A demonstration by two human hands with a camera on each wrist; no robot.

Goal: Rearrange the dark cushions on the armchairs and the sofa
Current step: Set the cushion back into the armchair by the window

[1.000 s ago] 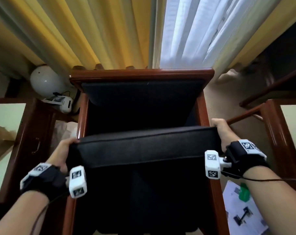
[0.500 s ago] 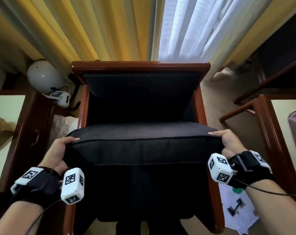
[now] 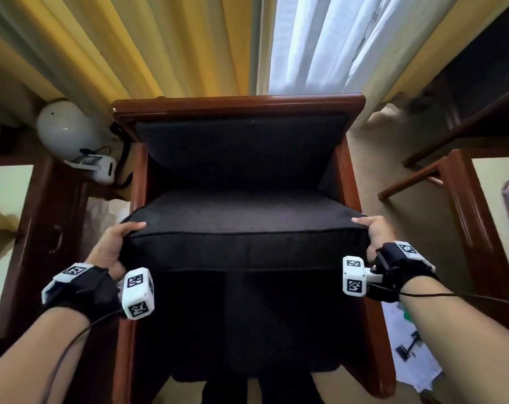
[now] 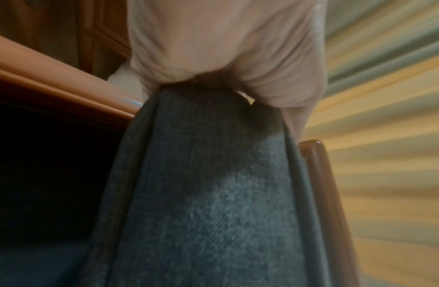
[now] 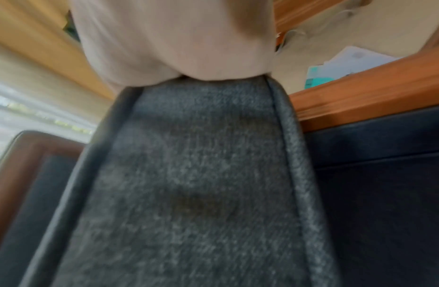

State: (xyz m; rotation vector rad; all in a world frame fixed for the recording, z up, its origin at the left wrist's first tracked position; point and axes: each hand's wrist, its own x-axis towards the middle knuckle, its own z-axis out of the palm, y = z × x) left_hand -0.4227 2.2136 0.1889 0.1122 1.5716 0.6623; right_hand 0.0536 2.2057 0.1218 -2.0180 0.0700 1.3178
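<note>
Head view: the left hand (image 3: pixel 109 249) and right hand (image 3: pixel 374 233) clamp the front corners of the cushion (image 3: pixel 244 228), which spans between them above the armchair (image 3: pixel 349 182) seat. Left wrist view: fingers (image 4: pixel 237 64) wrapped over the cushion's end (image 4: pixel 213 184). Right wrist view: blurred, the same clamp on the other end (image 5: pixel 196 174).

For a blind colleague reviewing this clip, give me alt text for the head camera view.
Two hands, left hand and right hand, grip the front corners of a dark seat cushion above a wooden armchair. A dark back cushion leans behind it, with yellow and white curtains beyond.
</note>
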